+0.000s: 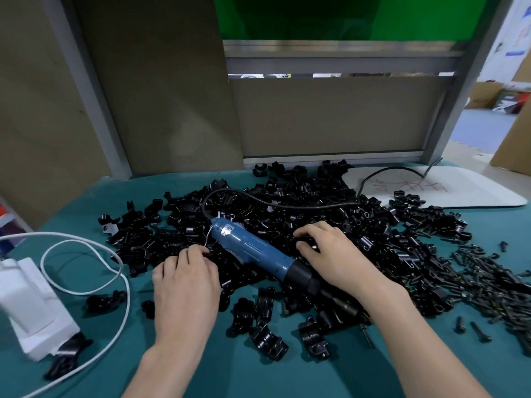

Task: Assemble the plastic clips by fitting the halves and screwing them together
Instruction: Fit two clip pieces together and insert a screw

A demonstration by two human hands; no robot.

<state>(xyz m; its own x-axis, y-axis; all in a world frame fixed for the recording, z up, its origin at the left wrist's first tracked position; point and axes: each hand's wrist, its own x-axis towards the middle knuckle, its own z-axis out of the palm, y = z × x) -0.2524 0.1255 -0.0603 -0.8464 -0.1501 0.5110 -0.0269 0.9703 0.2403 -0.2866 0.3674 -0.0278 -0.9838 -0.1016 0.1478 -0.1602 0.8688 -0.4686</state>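
Note:
A big heap of black plastic clip halves covers the middle of the teal table. A blue electric screwdriver lies across the heap, its black tip pointing toward the lower right. My left hand rests palm down on the heap left of the screwdriver, fingertips curled among the pieces. My right hand reaches over the screwdriver, and its thumb and fingers pinch a black clip half. A pile of black screws lies at the right.
A white device with a white cable lies at the left edge. The screwdriver's black cord runs back to a white sheet at the far right. Several assembled clips sit near the front. A grey frame with brown panels stands behind.

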